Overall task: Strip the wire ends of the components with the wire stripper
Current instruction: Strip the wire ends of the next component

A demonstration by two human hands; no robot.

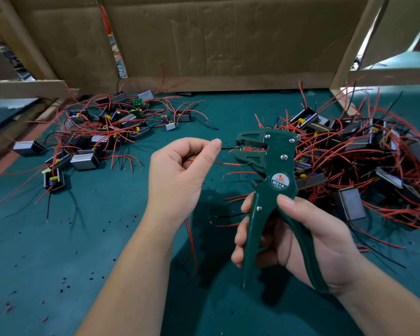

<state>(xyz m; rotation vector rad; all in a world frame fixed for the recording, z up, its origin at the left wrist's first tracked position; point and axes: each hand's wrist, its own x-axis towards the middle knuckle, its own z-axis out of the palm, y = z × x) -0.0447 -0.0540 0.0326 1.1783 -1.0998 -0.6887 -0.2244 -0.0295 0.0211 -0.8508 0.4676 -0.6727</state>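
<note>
one wire stripper [277, 151], one left hand [177, 175], one right hand [310, 238], two heaps of components, left heap [95, 132], right heap [364, 151]

Teal worktop [95, 238] out front, speckled with tiny red and black scraps [63, 282], creased cardboard sheet [228, 40] walling off the back, a pale slanted beam [359, 44] at right, a wooden rail [22, 88] at left.

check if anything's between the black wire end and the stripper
Nothing visible. The black wire runs clear from the left hand pinching it to the front of the stripper; a red wire passes just below, not across.
</note>
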